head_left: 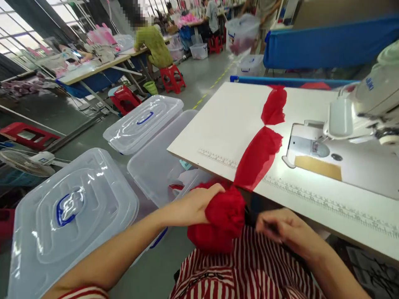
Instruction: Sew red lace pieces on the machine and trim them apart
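Observation:
My left hand is closed on a bunched piece of red fabric held over my lap, just below the white table's front edge. A strip of the same red fabric runs up across the white sewing table to a second red piece. My right hand sits right of the bunch with its fingers curled around something dark and thin that I cannot make out. The white sewing machine stands at the right of the table.
Clear plastic bins with blue-handled lids stand on the floor to my left, beside an open bin. A small fan is at far left. Other people work at distant tables, near red stools.

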The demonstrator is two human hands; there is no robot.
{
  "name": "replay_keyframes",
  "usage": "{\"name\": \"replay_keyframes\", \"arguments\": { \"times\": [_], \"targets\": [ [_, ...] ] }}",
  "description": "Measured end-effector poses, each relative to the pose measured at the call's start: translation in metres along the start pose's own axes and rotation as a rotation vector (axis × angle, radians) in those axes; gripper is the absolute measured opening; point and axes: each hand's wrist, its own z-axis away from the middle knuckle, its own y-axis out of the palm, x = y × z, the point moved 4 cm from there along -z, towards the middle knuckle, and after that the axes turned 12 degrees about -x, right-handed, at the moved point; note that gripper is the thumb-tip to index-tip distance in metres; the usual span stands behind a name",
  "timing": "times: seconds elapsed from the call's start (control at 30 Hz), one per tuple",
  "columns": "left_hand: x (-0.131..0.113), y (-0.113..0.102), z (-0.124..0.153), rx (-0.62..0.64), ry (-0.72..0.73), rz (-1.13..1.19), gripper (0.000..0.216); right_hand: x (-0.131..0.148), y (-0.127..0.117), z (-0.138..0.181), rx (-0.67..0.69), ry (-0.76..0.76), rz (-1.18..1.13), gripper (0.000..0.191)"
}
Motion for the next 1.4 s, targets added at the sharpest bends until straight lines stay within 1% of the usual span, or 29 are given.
{"name": "replay_keyframes", "arguments": {
  "times": [0.03,0.07,0.1,0.13,0.17,0.27,0.37,0.5,0.6,0.67,0.7,0.77,0.83,0.9,0.97,1.0,1.03,1.07,1.1,1.17,1.2,1.27,1.33,1.4],
  "targets": [
    [0.007,0.003,0.014,0.023,-0.052,0.001,0.04,-0.008,0.0,-0.005,-0.113,0.045,0.014,0.055],
    [0.013,0.006,0.026,0.035,-0.095,0.003,0.044,-0.016,0.002,-0.009,-0.192,0.098,0.047,0.053],
    [0.018,0.009,0.036,0.043,-0.128,0.008,0.047,-0.025,0.006,-0.013,-0.235,0.144,0.082,0.052],
    [0.022,0.012,0.044,0.05,-0.155,0.012,0.05,-0.032,0.011,-0.016,-0.241,0.18,0.117,0.051],
    [0.025,0.015,0.051,0.057,-0.173,0.015,0.049,-0.038,0.016,-0.019,-0.218,0.203,0.145,0.051],
    [0.03,0.022,0.063,0.062,-0.187,0.006,0.045,-0.047,0.028,-0.025,-0.147,0.203,0.193,0.05],
    [0.031,0.024,0.067,0.057,-0.17,-0.018,0.045,-0.049,0.032,-0.03,-0.125,0.195,0.209,0.051],
    [0.032,0.026,0.067,0.065,-0.162,-0.019,0.047,-0.049,0.038,-0.034,-0.082,0.172,0.214,0.052],
    [0.032,0.03,0.065,0.073,-0.169,-0.009,0.047,-0.052,0.041,-0.036,-0.095,0.157,0.196,0.05],
    [0.028,0.029,0.064,0.089,-0.168,0.004,0.036,-0.056,0.036,-0.036,-0.147,0.132,0.206,0.051],
    [0.024,0.025,0.063,0.108,-0.156,0.017,0.029,-0.058,0.033,-0.036,-0.181,0.113,0.224,0.051],
    [0.008,0.008,0.056,0.148,-0.101,0.072,0.018,-0.063,0.025,-0.034,-0.216,0.078,0.281,0.051],
    [-0.015,-0.022,0.039,0.126,-0.03,0.16,0.018,-0.067,0.02,-0.032,-0.187,0.055,0.34,0.053],
    [-0.039,-0.055,0.008,0.01,0.034,0.263,0.025,-0.069,0.02,-0.029,-0.145,0.042,0.383,0.056],
    [-0.056,-0.077,-0.036,-0.12,0.089,0.348,0.029,-0.067,0.023,-0.026,-0.144,0.012,0.41,0.056],
    [-0.06,-0.081,-0.06,-0.156,0.114,0.378,0.032,-0.065,0.026,-0.024,-0.149,-0.006,0.423,0.055],
    [-0.061,-0.079,-0.085,-0.142,0.111,0.362,0.033,-0.062,0.028,-0.022,-0.148,-0.022,0.442,0.054],
    [-0.058,-0.073,-0.109,-0.109,0.084,0.264,0.029,-0.059,0.031,-0.019,-0.144,-0.032,0.47,0.052],
    [-0.053,-0.066,-0.13,-0.113,0.053,0.111,0.023,-0.056,0.032,-0.016,-0.14,-0.037,0.503,0.051],
    [-0.041,-0.052,-0.159,-0.164,0.02,-0.022,0.012,-0.05,0.031,-0.008,-0.125,-0.025,0.553,0.048],
    [-0.037,-0.046,-0.165,-0.18,0.019,-0.066,0.008,-0.045,0.029,-0.004,-0.103,-0.012,0.552,0.048],
    [-0.031,-0.037,-0.159,-0.167,0.045,-0.109,0.009,-0.032,0.024,0.005,-0.006,0.013,0.495,0.05],
    [-0.031,-0.031,-0.134,-0.117,0.117,-0.125,0.011,-0.015,0.017,0.014,0.16,0.024,0.415,0.056],
    [-0.032,-0.025,-0.097,-0.048,0.197,-0.085,0.015,0.001,0.011,0.021,0.335,0.026,0.347,0.065]
  ]
}}
